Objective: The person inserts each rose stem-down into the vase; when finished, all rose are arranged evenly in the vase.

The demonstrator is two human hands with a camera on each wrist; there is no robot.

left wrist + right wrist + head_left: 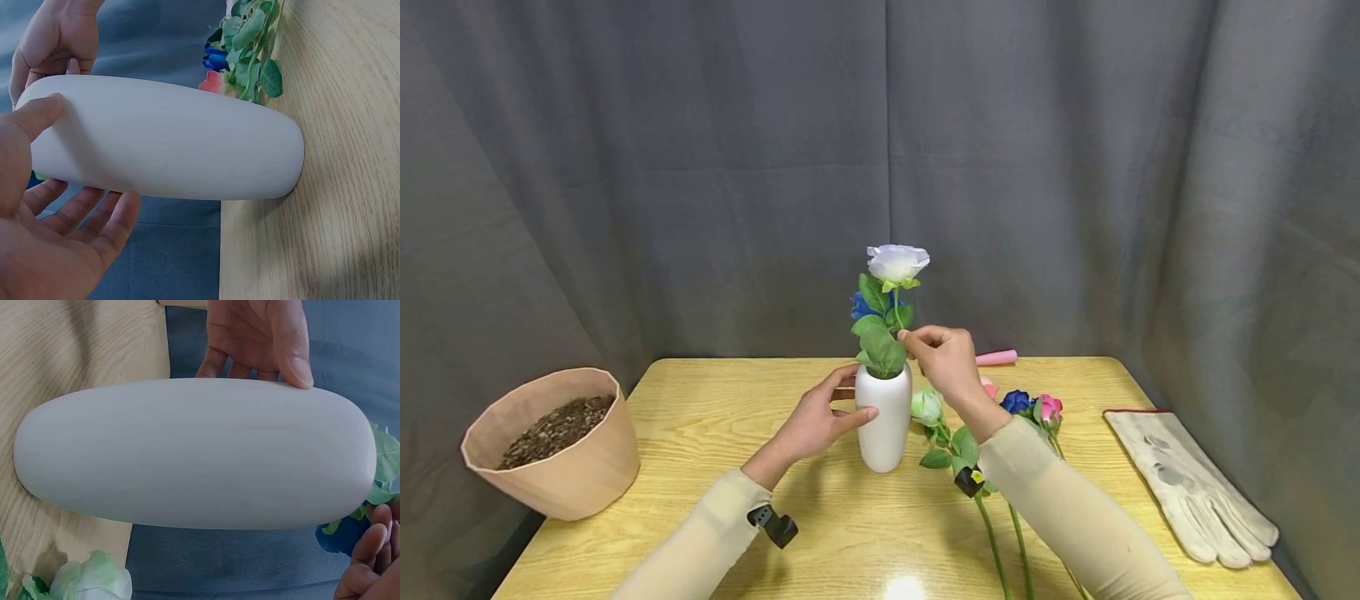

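A white vase (883, 421) stands upright on the table, with a blue flower (863, 306) and green leaves showing above its mouth. My left hand (820, 417) holds the vase from the left, its thumb on the near side and its fingers (115, 219) round the other side. Above the mouth, my right hand (946, 358) pinches the stem of a white rose (898, 263) between thumb and fingertips. That bloom is the tallest, and its lower stem is hidden behind leaves. In the right wrist view the vase (194, 453) covers most of the stems.
Right of the vase lie artificial flowers: a pale green-white one (927, 406), a blue one (1017, 402) and a pink one (1049, 407), partly under my right forearm. A pink rod (997, 357) is behind them. White gloves (1187, 483) lie far right; a soil-filled pot (568, 475) stands left.
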